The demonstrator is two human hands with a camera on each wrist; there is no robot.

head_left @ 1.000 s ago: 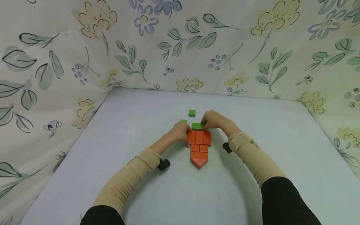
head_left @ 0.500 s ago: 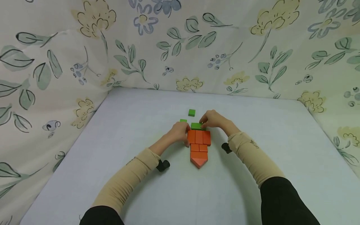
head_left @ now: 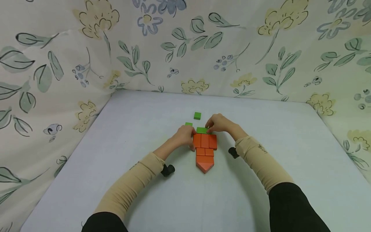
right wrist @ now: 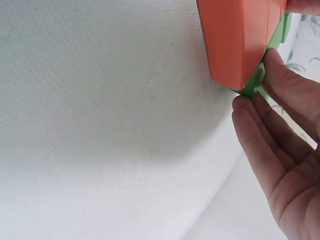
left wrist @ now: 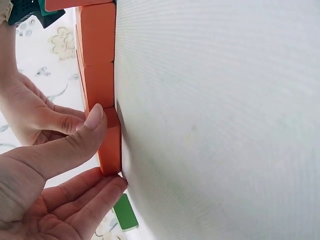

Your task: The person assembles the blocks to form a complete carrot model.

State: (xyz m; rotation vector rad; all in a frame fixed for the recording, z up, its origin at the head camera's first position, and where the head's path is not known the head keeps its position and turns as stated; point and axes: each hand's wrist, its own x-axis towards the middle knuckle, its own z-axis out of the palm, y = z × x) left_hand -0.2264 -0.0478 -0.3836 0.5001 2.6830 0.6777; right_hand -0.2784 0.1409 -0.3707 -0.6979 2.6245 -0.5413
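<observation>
Orange blocks [head_left: 204, 151] lie flat on the white table in an arrow-like figure, its tip a pointed block [head_left: 204, 166] toward the person. My left hand [head_left: 184, 135] holds the left block of the wide row [head_left: 197, 140], thumb on its side, fingers at its far end in the left wrist view [left wrist: 65, 180]. Against that row's far edge lies a flat green block [head_left: 202, 130]. Its right end is pinched by my right hand [head_left: 218, 123], whose fingers partly cover it. In the right wrist view, the thumb and fingers meet around the green block [right wrist: 247, 89] beside an orange one [right wrist: 230, 45].
Behind the left hand sits a small green block [head_left: 188, 124], partly hidden. Another green block [head_left: 197, 115] lies farther back. Floral cloth [head_left: 185, 48] hangs behind the white table [head_left: 145, 112]. Black devices [head_left: 167, 170] sit at both wrists.
My right hand has shifted slightly left with the green block, which now sits closer against the orange row. The left hand stays in place.
</observation>
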